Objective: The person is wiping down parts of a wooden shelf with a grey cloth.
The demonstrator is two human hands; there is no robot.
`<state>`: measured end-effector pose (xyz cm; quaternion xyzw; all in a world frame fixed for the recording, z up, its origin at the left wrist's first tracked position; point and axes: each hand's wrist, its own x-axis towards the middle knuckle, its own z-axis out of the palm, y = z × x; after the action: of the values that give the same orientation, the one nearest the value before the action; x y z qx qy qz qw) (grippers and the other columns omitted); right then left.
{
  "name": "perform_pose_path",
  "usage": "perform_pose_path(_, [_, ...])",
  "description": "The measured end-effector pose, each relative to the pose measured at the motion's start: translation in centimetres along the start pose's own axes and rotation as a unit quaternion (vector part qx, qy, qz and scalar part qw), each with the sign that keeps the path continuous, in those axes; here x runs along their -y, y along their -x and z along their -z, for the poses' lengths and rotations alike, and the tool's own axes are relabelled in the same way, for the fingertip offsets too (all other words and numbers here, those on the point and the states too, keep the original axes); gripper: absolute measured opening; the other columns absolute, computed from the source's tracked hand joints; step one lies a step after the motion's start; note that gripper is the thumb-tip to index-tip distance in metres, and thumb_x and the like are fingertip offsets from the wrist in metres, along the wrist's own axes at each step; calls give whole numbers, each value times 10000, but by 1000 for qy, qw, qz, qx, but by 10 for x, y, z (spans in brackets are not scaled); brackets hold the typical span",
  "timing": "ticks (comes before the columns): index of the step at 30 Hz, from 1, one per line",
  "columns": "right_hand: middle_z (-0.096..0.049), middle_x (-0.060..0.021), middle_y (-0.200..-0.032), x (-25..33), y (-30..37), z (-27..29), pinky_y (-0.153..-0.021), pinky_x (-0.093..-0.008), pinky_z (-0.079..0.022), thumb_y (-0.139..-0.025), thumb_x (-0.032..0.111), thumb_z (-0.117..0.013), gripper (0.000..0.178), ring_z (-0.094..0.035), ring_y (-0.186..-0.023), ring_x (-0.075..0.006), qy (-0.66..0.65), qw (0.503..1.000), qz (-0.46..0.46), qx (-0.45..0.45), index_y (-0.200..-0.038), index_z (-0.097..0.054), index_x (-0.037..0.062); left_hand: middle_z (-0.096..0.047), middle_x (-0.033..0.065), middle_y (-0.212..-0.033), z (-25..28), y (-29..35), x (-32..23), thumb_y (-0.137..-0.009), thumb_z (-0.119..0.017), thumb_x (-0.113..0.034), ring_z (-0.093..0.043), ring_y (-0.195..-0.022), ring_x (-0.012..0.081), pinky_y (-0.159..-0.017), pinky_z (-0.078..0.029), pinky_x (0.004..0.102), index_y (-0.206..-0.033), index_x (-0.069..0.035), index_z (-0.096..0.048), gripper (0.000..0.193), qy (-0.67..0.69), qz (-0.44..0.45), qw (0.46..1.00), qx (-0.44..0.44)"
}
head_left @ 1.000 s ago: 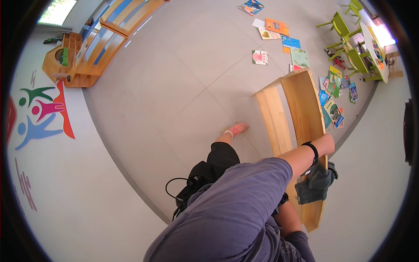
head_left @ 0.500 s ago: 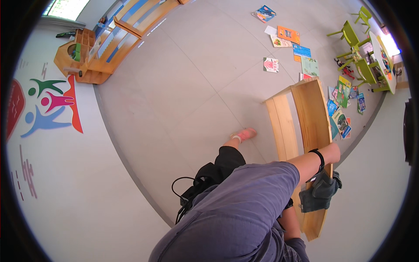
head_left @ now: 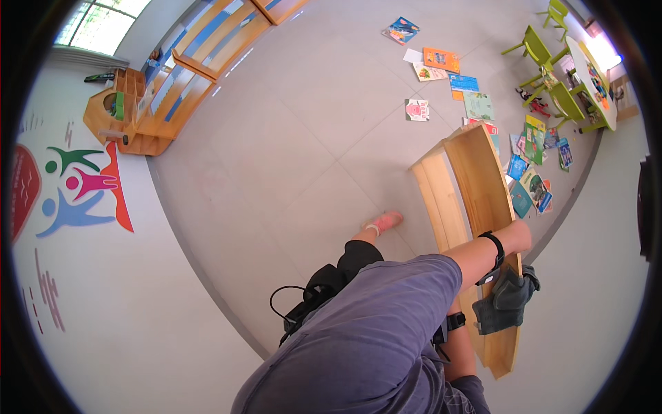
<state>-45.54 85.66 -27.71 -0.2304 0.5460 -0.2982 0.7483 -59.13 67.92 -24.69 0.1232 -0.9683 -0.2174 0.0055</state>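
Observation:
A long, light-wood open shelf unit stands aslant to my right. My left hand, with a black band on its wrist, is closed over the unit's right-hand edge, its fingertips hidden behind the board. Just below that forearm, a dark grey cloth hangs over the same edge. My right forearm, also banded in black, comes up beside the unit's near part. The left arm covers my right hand, so its fingers cannot be made out.
Books lie scattered on the floor beyond the unit, with an overlapping pile at its far right. Green chairs surround a white table. A wooden shelf rack lines the far left wall. My pink shoe is left of the unit.
The view has shifted slightly, moving the books and chairs leftward in it. More of my right forearm and its band shows. My left hand keeps its grip on the unit's edge.

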Motion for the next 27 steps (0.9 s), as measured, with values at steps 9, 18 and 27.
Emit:
perform_pose_path(9, [-710, -72, -1045, 42, 23, 7, -839, -333, -526, -1007, 315, -555, 355, -656, -928, -207, 210, 972, 107, -16, -1164, -667, 17, -743, 89, -879, 0, 9, -3, -715, -713, -64, -715, -864, 316, -676, -569, 422, -850, -134, -781, 166, 26, -16, 999, -24])
perform_pose_path(18, [-641, -4, -794, 42, 168, 158, -622, -213, -441, -934, 149, -655, 156, -604, -738, -99, 15, 981, 84, -175, -1050, -672, 47, -736, 131, -877, -11, 8, 24, -684, -722, -57, -706, -870, 343, -717, -576, 445, -840, -112, -776, 174, -15, -25, 999, 40])
perform_pose_path(27, [-660, -177, -1242, 69, 157, 160, -976, -453, -483, -796, 450, -768, 726, -615, -1152, -410, 341, 785, 55, -515, -1395, -530, 116, -720, 151, -858, 34, 32, 8, -690, -721, -133, -696, -844, 364, -724, -565, 462, -815, -100, -744, 131, -24, -58, 991, 115])
